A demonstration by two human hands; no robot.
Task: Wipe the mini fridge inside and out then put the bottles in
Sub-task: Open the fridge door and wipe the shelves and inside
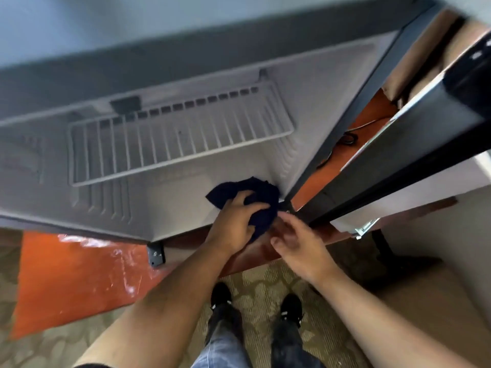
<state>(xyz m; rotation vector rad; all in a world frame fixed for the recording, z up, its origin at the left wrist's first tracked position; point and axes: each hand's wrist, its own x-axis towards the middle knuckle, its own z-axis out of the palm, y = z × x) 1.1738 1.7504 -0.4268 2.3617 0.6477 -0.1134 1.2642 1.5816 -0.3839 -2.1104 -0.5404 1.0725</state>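
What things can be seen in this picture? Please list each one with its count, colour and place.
fridge door: one, grey inner side, open, filling the upper left and centre
wire rack: one, white, fixed on the inner side of the door
cloth: one, dark blue, pressed on the door's lower corner
fridge body: one, black and silvery, at the right, blurred
table: one, orange-brown, under the fridge, part covered by clear plastic film
cable: one, black, on the table behind the door
carpet: one, beige patterned, at the bottom
shoes: two, black, on the carpet
left hand: one, holding the cloth
right hand: one, open, beside the cloth
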